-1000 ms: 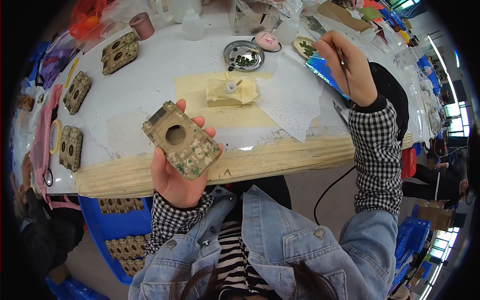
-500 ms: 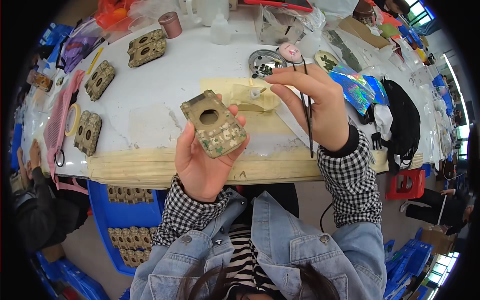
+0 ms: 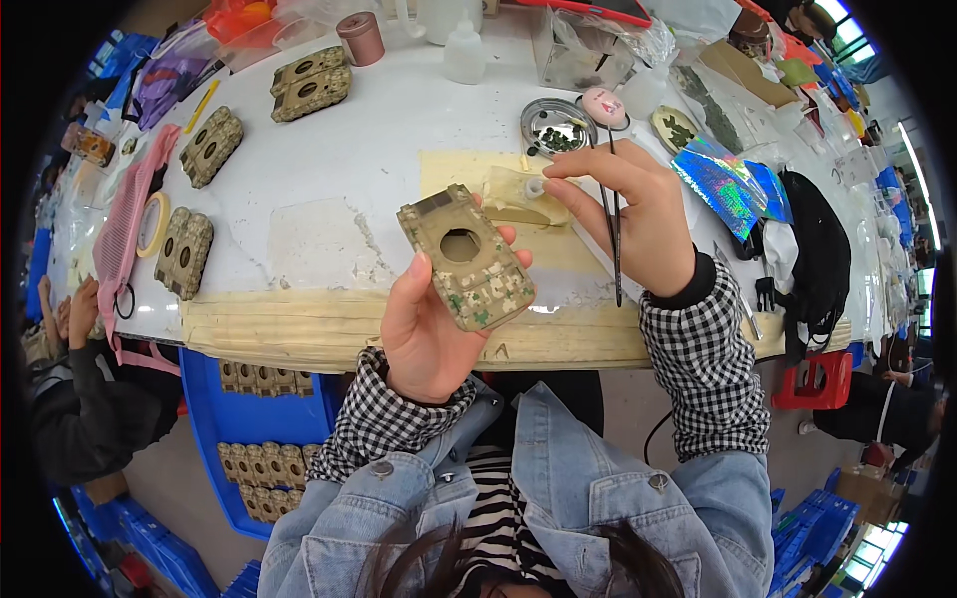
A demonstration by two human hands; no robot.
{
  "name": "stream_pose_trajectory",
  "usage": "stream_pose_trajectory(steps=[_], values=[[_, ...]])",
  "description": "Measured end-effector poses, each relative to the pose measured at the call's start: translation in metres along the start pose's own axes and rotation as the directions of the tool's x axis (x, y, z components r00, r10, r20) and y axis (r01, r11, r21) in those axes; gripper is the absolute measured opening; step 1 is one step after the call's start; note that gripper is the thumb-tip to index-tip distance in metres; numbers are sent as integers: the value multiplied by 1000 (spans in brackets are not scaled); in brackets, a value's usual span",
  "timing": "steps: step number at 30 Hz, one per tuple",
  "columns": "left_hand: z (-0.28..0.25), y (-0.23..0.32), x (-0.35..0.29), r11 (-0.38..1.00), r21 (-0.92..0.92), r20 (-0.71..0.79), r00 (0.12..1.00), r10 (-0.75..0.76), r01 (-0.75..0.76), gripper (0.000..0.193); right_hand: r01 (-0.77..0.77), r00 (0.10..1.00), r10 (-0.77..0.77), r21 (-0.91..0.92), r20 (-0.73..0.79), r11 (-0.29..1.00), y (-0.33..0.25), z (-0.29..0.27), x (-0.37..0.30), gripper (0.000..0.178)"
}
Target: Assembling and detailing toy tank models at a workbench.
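1. The person's left hand [image 3: 431, 344], center of the frame, gripped a camouflage toy tank body [image 3: 474, 269] with the thumb on one side and fingertips on the other. The piece was tilted, its round opening facing up.
2. The right hand [image 3: 643, 214], right of center, held black tweezers [image 3: 615, 224] against the palm, their points toward the top of the frame. Thumb and forefinger nearly met beside a small white cup [image 3: 534, 187]; whether they pinched anything could not be told.
3. The cup stood on a tape-wrapped block [image 3: 506, 206], just above the tank body in the frame and partly covered by the right hand.
4. Near the right hand, toward the top, a round dish [image 3: 525, 122] held small dark pieces [image 3: 560, 140]. A pink rounded case [image 3: 602, 104] sat just beside it, and a pale dish of green pieces [image 3: 680, 130] lay to its right.
5. A shiny rainbow-colored sheet [image 3: 728, 189] and a black bag [image 3: 819, 249] filled the right side of the table.
6. More camouflage tank bodies [image 3: 211, 147] lay in pairs at the upper left, near a roll of tape [image 3: 152, 224] and pink mesh cloth [image 3: 128, 244].
7. At lower left, a blue tray [image 3: 209, 414] carried rows of tank bodies. A co-worker's hand [image 3: 84, 309] showed at the left edge; a red stool [image 3: 812, 387] stood at lower right.
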State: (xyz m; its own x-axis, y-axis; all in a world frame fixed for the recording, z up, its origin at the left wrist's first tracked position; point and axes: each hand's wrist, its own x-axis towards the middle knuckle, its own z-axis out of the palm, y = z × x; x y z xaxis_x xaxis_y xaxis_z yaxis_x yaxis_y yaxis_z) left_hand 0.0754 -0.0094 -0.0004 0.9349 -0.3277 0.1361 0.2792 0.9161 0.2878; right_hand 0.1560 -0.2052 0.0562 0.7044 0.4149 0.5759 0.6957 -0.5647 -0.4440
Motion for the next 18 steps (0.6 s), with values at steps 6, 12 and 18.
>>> stream_pose_trajectory(steps=[6,12,18], values=[[3,1,0,997,83,-66,998,7,-2,62,32,990,-36,-31,-133,999,-8,-9,2,14],[15,-2,-1,974,225,-124,992,40,-11,63,68,979,-31,182,-201,981,-51,-21,-1,14],[15,-1,-2,963,271,-131,991,36,1,63,-90,987,145,530,-63,843,-60,3,-13,9]])
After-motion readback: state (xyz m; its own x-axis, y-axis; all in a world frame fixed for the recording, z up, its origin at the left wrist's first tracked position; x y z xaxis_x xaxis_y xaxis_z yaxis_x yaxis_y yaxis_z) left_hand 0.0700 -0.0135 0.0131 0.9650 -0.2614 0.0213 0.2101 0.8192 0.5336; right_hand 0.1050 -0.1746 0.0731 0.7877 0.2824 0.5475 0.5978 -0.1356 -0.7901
